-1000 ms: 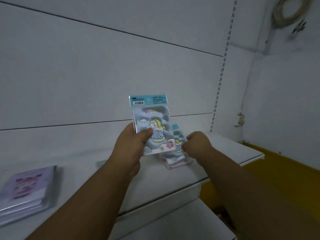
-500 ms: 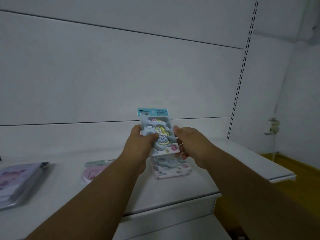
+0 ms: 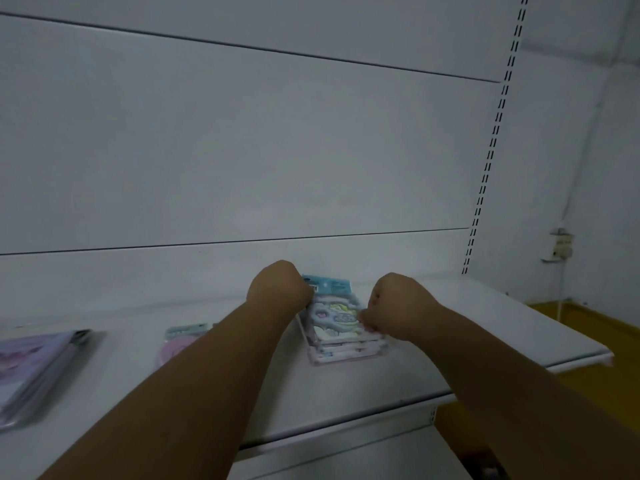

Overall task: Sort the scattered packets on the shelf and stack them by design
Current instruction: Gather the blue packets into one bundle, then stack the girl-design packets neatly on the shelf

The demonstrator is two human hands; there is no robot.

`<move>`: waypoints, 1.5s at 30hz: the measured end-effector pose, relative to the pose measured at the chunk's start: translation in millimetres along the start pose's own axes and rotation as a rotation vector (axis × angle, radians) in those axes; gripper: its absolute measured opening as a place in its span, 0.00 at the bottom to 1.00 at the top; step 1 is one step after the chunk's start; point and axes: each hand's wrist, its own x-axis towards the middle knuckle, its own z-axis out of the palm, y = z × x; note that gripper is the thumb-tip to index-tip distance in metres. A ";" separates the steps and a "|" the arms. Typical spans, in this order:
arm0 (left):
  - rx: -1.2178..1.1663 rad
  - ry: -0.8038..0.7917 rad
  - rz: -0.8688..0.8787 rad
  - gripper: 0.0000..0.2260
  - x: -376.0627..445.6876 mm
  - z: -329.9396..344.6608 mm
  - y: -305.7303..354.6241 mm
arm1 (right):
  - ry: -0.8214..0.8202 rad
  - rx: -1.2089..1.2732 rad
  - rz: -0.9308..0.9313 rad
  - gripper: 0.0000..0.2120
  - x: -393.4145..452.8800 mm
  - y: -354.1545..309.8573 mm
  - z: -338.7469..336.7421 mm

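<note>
Blue-headed unicorn packet (image 3: 332, 313) found atop stack (image 3: 346, 349) on white shelf (image 3: 485, 327); gripped at left edge by closed left hand (image 3: 278, 284), right edge by closed right hand (image 3: 394, 306).

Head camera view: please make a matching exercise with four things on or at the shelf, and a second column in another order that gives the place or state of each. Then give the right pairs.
Things:
1. unicorn packet
2. pink packet
3. purple stack
4. left hand

Places or states:
A. lies alone on the shelf, partly hidden behind the left forearm
B. at the far left edge of the view
C. on top of the pile between both hands
D. grips the top left edge of the blue-headed packet

Pairs: 1-C, 2-A, 3-B, 4-D
</note>
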 end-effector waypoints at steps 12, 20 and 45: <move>0.071 0.175 0.116 0.17 -53.8 -54.9 -63.5 | 0.330 0.090 -0.451 0.21 -27.9 -111.4 3.8; 0.149 0.271 0.059 0.16 -98.0 -148.6 -211.5 | 0.325 0.102 -0.610 0.21 -79.5 -256.0 36.5; -0.671 0.001 -0.159 0.04 -109.7 -163.0 -330.9 | -0.033 0.650 -0.078 0.28 -114.7 -338.0 140.7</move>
